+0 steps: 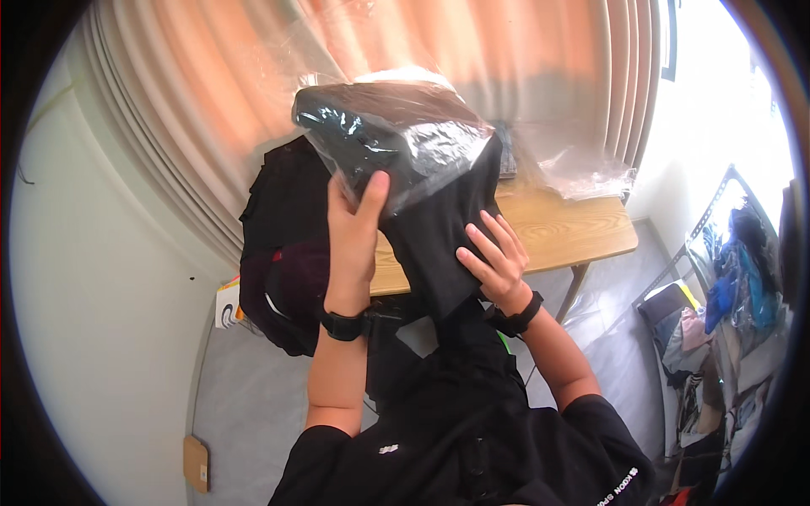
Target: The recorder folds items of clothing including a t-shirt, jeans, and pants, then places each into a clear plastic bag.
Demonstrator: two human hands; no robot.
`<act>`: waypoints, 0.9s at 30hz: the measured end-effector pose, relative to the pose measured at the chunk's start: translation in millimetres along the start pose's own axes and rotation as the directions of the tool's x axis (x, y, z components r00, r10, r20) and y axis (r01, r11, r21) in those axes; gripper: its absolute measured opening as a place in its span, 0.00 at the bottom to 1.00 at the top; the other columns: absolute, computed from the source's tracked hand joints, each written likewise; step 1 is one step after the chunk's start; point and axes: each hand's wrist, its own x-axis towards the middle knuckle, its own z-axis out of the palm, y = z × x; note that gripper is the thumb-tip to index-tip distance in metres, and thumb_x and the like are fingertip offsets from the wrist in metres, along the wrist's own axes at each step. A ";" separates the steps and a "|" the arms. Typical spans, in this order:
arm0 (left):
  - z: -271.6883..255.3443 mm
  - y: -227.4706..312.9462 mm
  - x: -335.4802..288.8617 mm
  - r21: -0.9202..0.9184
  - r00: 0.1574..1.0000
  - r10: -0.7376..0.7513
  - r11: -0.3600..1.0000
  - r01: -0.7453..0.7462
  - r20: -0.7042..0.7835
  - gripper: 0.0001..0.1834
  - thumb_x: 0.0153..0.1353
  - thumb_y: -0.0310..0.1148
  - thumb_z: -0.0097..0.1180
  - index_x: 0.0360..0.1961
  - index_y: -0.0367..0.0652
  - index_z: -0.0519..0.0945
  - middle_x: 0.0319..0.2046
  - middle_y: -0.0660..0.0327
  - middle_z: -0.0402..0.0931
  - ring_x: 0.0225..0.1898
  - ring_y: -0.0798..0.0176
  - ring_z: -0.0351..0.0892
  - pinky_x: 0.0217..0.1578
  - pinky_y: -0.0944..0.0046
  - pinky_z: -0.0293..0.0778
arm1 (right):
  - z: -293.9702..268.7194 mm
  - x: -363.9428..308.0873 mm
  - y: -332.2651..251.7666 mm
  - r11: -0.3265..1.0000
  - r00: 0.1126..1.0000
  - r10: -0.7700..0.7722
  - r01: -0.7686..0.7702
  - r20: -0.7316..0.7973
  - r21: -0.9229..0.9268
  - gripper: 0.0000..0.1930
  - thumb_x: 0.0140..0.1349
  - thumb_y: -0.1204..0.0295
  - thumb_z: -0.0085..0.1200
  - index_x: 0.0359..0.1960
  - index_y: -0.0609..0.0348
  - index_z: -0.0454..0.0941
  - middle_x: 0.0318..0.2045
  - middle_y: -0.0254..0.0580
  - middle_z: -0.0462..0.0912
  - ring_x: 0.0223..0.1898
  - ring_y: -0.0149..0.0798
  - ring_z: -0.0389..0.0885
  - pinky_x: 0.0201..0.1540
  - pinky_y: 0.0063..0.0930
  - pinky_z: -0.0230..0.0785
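Note:
A clear plastic bag with dark folded cloth in it is raised in front of me, above the table. My left hand is closed on the bag's near left edge, thumb on top. Black cloth hangs from below the bag toward my body; whether it is one piece with the cloth inside, I cannot tell. Against the right side of this cloth lies my right hand, its fingers stretched out and slightly apart. Black bands circle both wrists.
Dark garments are heaped at the left of the wooden table. Crumpled clear plastic lies at its far right, before a beige curtain. A rack with bagged clothes stands at right. Cardboard is at lower left.

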 end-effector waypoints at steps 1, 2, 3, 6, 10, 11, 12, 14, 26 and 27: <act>-0.3 -2.5 -3.6 0.017 0.997 -0.038 0.999 0.037 0.060 0.28 0.61 0.33 0.57 0.57 0.31 0.62 0.51 0.57 0.70 0.51 0.66 0.69 0.53 0.67 0.63 | 2.3 -1.5 1.7 1.000 1.000 0.014 -0.014 -0.012 0.001 0.12 0.51 0.71 0.58 0.39 0.42 0.80 0.47 0.38 0.80 0.50 0.52 0.77 0.53 0.45 0.70; 0.2 -7.4 -8.5 0.033 0.994 -0.097 0.995 0.096 0.049 0.27 0.61 0.33 0.57 0.57 0.32 0.63 0.51 0.57 0.70 0.51 0.67 0.69 0.53 0.68 0.63 | 2.7 -2.1 3.0 1.000 0.999 0.027 -0.027 -0.021 0.002 0.12 0.51 0.72 0.58 0.39 0.43 0.80 0.47 0.40 0.80 0.50 0.52 0.77 0.53 0.45 0.69; 1.3 -10.3 -13.7 0.052 0.992 -0.095 0.994 0.091 0.077 0.27 0.62 0.34 0.56 0.57 0.33 0.63 0.51 0.57 0.70 0.51 0.67 0.69 0.54 0.67 0.63 | 2.6 -1.4 4.4 1.000 1.000 0.025 -0.025 -0.018 0.001 0.12 0.51 0.72 0.58 0.39 0.43 0.80 0.47 0.40 0.80 0.50 0.52 0.77 0.53 0.45 0.69; 8.6 -6.8 -31.8 0.055 0.988 -0.069 0.997 0.062 0.136 0.31 0.60 0.35 0.58 0.59 0.33 0.60 0.53 0.56 0.68 0.54 0.64 0.68 0.55 0.65 0.62 | 5.2 -2.1 6.5 0.998 0.998 0.063 -0.062 -0.031 0.020 0.14 0.53 0.74 0.56 0.43 0.49 0.78 0.49 0.47 0.78 0.51 0.55 0.76 0.54 0.46 0.69; 14.2 -2.5 -44.6 0.178 0.907 0.323 0.909 -0.376 0.270 0.42 0.52 0.34 0.65 0.63 0.36 0.54 0.59 0.51 0.61 0.59 0.56 0.63 0.58 0.57 0.61 | 21.4 -20.2 -12.2 0.033 0.458 0.862 -0.479 0.218 0.877 0.20 0.60 0.75 0.54 0.55 0.63 0.69 0.55 0.43 0.72 0.55 0.39 0.71 0.57 0.30 0.65; 12.8 -7.2 -39.9 0.301 0.831 0.491 0.776 -0.554 0.262 0.42 0.47 0.32 0.68 0.62 0.39 0.58 0.59 0.49 0.60 0.59 0.51 0.63 0.58 0.54 0.61 | 22.8 -15.4 -15.8 0.129 0.449 0.876 -0.567 0.175 0.814 0.21 0.59 0.76 0.54 0.55 0.62 0.68 0.54 0.42 0.72 0.54 0.38 0.72 0.56 0.30 0.67; 8.0 -11.5 -33.4 0.307 0.833 0.490 0.776 -0.551 0.256 0.42 0.47 0.32 0.68 0.62 0.39 0.58 0.59 0.49 0.60 0.59 0.51 0.63 0.58 0.54 0.61 | 23.5 -9.4 -19.5 0.214 0.444 0.886 -0.646 0.133 0.732 0.22 0.58 0.77 0.54 0.55 0.61 0.67 0.53 0.42 0.71 0.53 0.37 0.72 0.54 0.30 0.68; -4.4 -14.4 -18.3 0.659 0.589 0.682 0.205 -0.723 0.434 0.37 0.46 0.30 0.66 0.58 0.38 0.63 0.58 0.47 0.61 0.58 0.49 0.64 0.57 0.55 0.61 | 13.4 21.1 -33.3 -0.038 0.326 0.918 -0.491 0.225 0.870 0.22 0.57 0.78 0.53 0.54 0.61 0.67 0.50 0.40 0.72 0.51 0.37 0.73 0.54 0.31 0.69; 10.1 -1.9 -21.8 0.700 0.602 0.669 0.169 -0.694 0.436 0.13 0.50 0.17 0.59 0.39 0.37 0.79 0.36 0.58 0.80 0.40 0.56 0.80 0.42 0.61 0.73 | 5.9 53.0 -38.3 -0.430 0.139 0.882 -0.151 0.450 0.890 0.14 0.58 0.77 0.50 0.47 0.57 0.69 0.40 0.37 0.75 0.40 0.37 0.78 0.45 0.32 0.73; 10.8 -3.7 -25.9 0.695 0.601 0.656 0.158 -0.701 0.457 0.13 0.50 0.18 0.59 0.39 0.37 0.79 0.37 0.58 0.80 0.40 0.57 0.80 0.41 0.62 0.73 | 7.2 56.3 -38.2 -0.442 0.102 0.886 -0.106 0.452 0.891 0.12 0.59 0.79 0.49 0.45 0.57 0.69 0.37 0.37 0.75 0.33 0.37 0.79 0.39 0.29 0.75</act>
